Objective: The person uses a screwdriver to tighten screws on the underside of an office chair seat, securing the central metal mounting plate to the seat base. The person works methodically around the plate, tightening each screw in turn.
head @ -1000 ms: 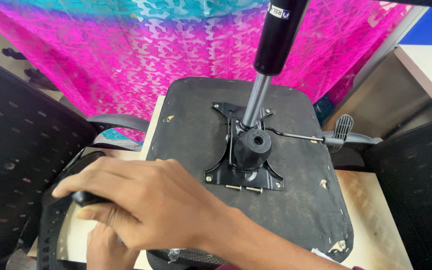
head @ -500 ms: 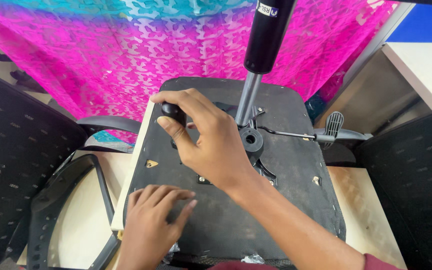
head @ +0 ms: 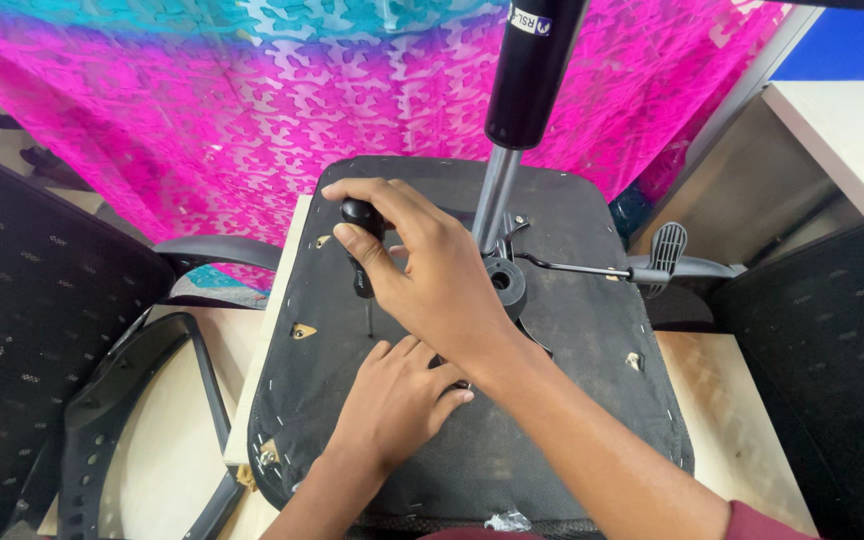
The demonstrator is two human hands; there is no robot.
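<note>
An upturned office chair seat (head: 592,330), black underneath, lies on a table with its gas cylinder (head: 530,70) pointing up at me. My right hand (head: 427,265) grips a black-handled screwdriver (head: 362,250) upright, its thin shaft touching the seat's underside left of the metal mechanism plate. Just below it, my left hand (head: 397,395) rests flat on the seat, fingers spread, by the plate's near edge. A thin lever with a ribbed paddle (head: 667,250) sticks out to the right.
A black armrest frame (head: 112,420) lies on the light table (head: 722,420) at lower left. Black mesh chair backs stand at the left (head: 22,330) and right (head: 832,340). A pink and teal patterned cloth (head: 252,110) hangs behind; a white desk (head: 842,120) is at upper right.
My right hand came from the armrest at lower left up onto the seat and now holds the screwdriver upright. My left hand moved up onto the seat below it.
</note>
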